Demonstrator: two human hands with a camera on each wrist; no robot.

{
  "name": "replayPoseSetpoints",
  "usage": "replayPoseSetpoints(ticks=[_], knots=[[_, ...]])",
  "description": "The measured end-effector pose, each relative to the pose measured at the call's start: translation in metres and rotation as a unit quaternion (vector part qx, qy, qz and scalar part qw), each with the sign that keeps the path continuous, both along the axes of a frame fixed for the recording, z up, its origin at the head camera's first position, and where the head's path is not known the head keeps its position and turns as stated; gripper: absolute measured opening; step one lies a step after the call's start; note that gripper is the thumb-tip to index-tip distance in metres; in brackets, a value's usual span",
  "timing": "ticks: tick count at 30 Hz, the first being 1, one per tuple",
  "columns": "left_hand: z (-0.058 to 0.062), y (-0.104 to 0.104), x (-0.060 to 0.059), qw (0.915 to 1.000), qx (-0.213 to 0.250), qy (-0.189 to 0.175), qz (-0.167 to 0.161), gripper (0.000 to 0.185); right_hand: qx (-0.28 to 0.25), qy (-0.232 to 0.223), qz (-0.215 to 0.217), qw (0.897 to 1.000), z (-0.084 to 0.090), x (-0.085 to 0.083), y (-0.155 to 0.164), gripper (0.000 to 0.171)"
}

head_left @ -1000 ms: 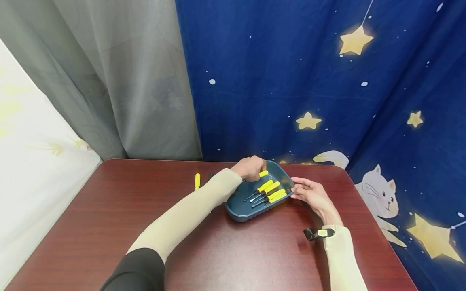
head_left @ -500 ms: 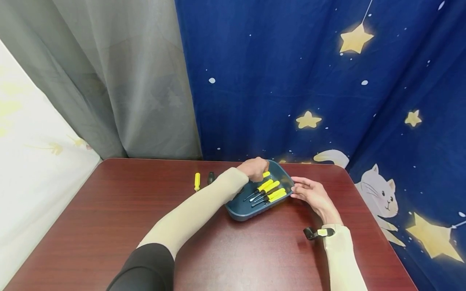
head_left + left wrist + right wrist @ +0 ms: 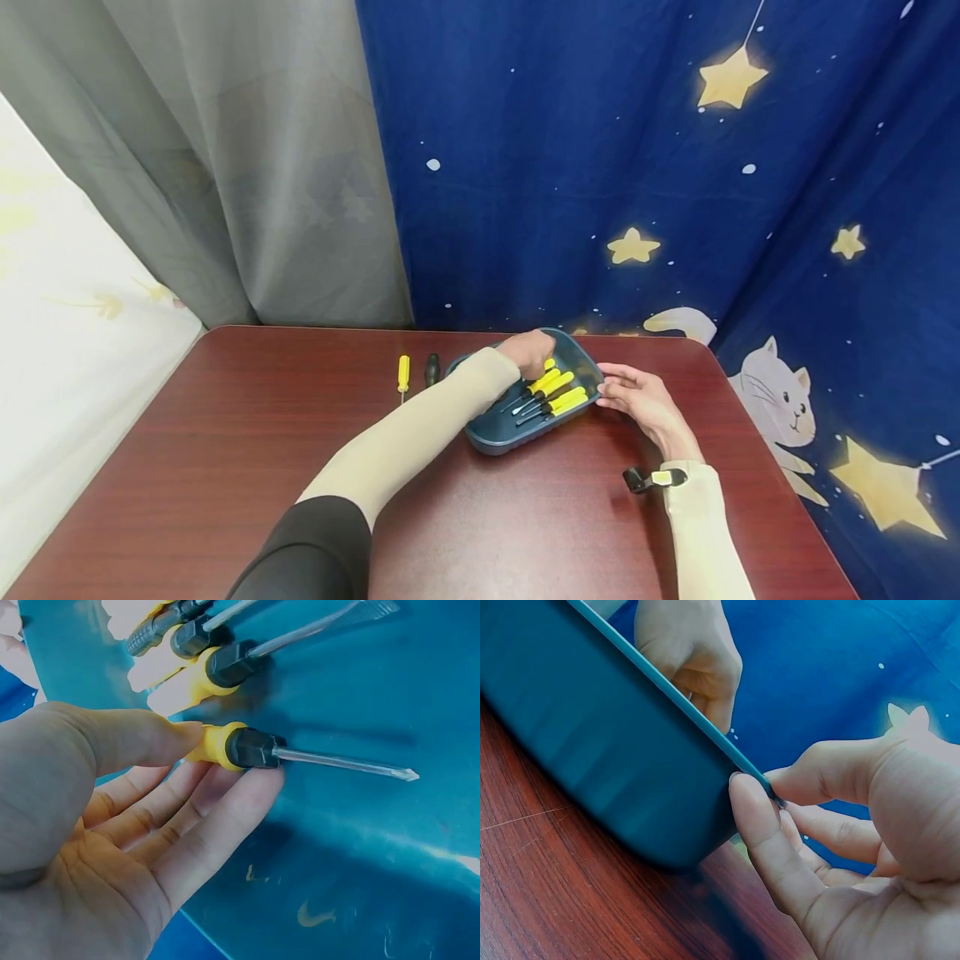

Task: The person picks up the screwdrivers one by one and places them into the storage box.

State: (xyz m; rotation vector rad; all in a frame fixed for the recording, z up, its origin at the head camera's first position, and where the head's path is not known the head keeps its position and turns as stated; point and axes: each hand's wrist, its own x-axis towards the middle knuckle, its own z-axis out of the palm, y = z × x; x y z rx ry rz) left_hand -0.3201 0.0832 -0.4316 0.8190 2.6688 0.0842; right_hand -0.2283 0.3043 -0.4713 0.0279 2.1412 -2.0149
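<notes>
Pinching a yellow-handled screwdriver (image 3: 232,746) inside the blue tray (image 3: 491,439), the left hand (image 3: 531,352) is working while the right hand (image 3: 637,400) is pinching the tray's three-o'clock rim.

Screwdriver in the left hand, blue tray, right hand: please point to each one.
screwdriver (image 3: 251,747), left wrist view, black collar of handle
blue tray (image 3: 592,742), right wrist view, outer wall
right hand (image 3: 645,404), head view, back of hand

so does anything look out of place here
Two tools lie on the table outside the tray: a yellow screwdriver and a dark handle left of it. The rest lie in the tray.
</notes>
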Motion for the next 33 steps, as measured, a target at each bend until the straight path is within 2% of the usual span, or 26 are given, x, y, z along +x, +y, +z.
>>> replayPoseSetpoints(ticks=[6, 12, 17, 28, 33], knots=[[-0.0032, 0.0014, -0.0006, 0.9993, -0.026, 0.020, -0.018, 0.008, 0.006, 0.001, 0.005, 1.000, 0.0018, -0.0002, -0.0013, 0.051], [-0.0031, 0.0021, 0.0002, 0.9998, -0.015, 0.000, -0.015, 0.002, 0.006, 0.003, 0.003, 1.000, 0.0013, -0.0011, -0.0006, 0.051], [-0.0045, 0.0024, 0.0003, 0.9997, -0.014, -0.006, -0.019, 0.006, 0.003, 0.002, 0.003, 1.000, 0.0004, -0.0012, -0.0003, 0.051], [-0.0061, 0.0012, -0.0033, 0.9991, 0.013, -0.041, 0.001, 0.006, 0.006, 0.000, -0.001, 1.000, 0.0007, -0.0009, 0.0000, 0.050], [-0.0043, 0.0014, -0.0056, 0.9989, 0.009, -0.045, 0.002, 0.004, 0.009, -0.001, -0.002, 1.000, 0.0001, -0.0003, 0.0006, 0.050]])
